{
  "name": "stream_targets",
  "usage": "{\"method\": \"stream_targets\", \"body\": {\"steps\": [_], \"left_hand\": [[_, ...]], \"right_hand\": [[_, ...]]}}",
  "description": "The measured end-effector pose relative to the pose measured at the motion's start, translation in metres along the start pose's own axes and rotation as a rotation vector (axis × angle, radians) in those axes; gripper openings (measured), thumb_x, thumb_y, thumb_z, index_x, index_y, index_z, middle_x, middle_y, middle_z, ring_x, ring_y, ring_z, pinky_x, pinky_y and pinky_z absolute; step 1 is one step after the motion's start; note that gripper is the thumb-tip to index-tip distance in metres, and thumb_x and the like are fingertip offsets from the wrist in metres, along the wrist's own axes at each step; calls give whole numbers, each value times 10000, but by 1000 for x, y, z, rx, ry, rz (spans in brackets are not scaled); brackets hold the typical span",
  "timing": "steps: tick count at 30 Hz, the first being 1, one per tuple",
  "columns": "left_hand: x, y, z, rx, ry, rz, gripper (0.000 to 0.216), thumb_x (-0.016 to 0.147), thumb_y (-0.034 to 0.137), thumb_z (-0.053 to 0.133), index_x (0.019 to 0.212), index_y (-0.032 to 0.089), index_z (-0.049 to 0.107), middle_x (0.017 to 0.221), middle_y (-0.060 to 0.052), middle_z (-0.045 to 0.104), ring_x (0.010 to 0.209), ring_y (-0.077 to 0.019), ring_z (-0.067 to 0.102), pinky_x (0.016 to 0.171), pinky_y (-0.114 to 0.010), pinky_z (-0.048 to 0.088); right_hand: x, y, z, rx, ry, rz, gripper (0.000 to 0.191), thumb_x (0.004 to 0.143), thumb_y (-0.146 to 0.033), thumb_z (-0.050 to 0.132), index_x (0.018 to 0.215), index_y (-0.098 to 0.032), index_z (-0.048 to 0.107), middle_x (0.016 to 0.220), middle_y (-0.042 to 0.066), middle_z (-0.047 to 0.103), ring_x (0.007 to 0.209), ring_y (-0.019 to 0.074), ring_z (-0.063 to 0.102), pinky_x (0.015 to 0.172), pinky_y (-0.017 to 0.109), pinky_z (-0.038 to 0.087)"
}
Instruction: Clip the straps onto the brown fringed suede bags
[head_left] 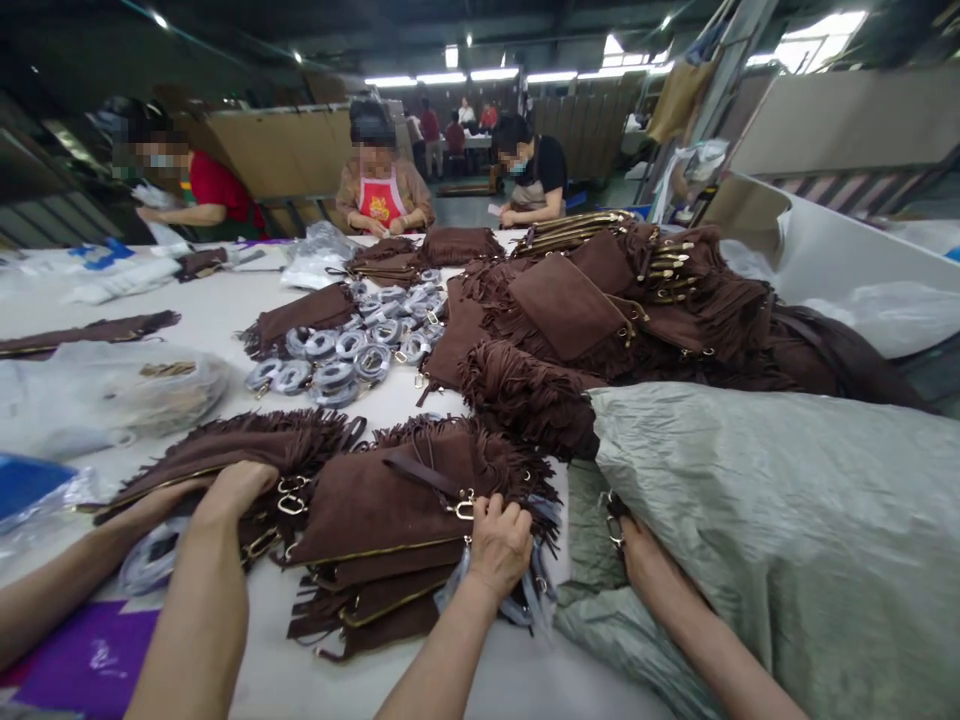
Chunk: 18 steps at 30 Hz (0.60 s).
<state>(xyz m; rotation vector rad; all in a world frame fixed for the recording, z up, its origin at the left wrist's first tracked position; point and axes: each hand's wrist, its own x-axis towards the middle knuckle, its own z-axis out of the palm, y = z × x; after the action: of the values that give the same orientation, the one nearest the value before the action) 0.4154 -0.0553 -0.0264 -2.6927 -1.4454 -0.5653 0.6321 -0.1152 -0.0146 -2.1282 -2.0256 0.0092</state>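
Observation:
My left hand (499,545) is closed on the right side of a brown suede fringed bag (390,490), fingers curled beside a gold clasp (465,508). This bag lies on top of a small stack of similar zipped bags, with a loose dark wrist strap (424,475) across it. Plastic-wrapped straps (536,580) hang at the stack's right edge. My right hand (634,545) reaches to the edge of a large grey-green plastic sack (787,500). Its fingers, partly hidden, are closed on a dark strap end with a metal clip (615,530).
A co-worker's two hands (251,485) work at another fringed bag (247,445) on my left. Coiled wrapped straps (371,345) and a heap of brown bags (570,310) lie beyond. A clear plastic bag (157,385) sits at left. Several people stand across the table.

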Motion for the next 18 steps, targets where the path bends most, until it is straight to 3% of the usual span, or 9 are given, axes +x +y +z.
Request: {"method": "stream_targets", "body": {"steps": [4,7,11,15,18], "left_hand": [[-2,-1,1,-12,-32,14,91,744,213,534,660,201,500,684,-2,536,764,-197,428,755,-371,278],[-2,-1,1,-12,-54,17,83,744,207,529,667,199,502,691,-7,540,771,-200,427,759,-377,277],[-2,-2,1,-13,-79,22,78,754,209,518,679,195,506,703,-13,542,784,-205,428,754,-382,278],[-2,-2,2,-20,-94,26,85,770,211,502,687,195,509,707,-13,542,791,-206,429,765,-390,276],[-2,-1,1,-25,-99,29,69,758,208,518,690,195,515,707,-17,542,788,-206,431,758,-386,279]], "right_hand": [[2,-10,9,-281,-148,-117,300,722,4,372,834,-125,619,921,159,578,868,285,534,814,418,391],[-1,-15,16,-266,-191,-137,228,731,-27,414,781,-105,622,782,159,598,750,273,554,686,367,426],[-5,-16,24,-239,-194,-63,279,702,40,356,715,-77,610,617,173,598,603,256,566,557,329,400],[-6,-20,14,-130,-155,-55,267,723,4,350,705,-111,590,634,155,608,649,267,575,599,346,411],[-7,-33,0,45,-85,-70,195,794,-135,391,858,-141,576,745,95,629,736,219,583,695,318,437]]}}
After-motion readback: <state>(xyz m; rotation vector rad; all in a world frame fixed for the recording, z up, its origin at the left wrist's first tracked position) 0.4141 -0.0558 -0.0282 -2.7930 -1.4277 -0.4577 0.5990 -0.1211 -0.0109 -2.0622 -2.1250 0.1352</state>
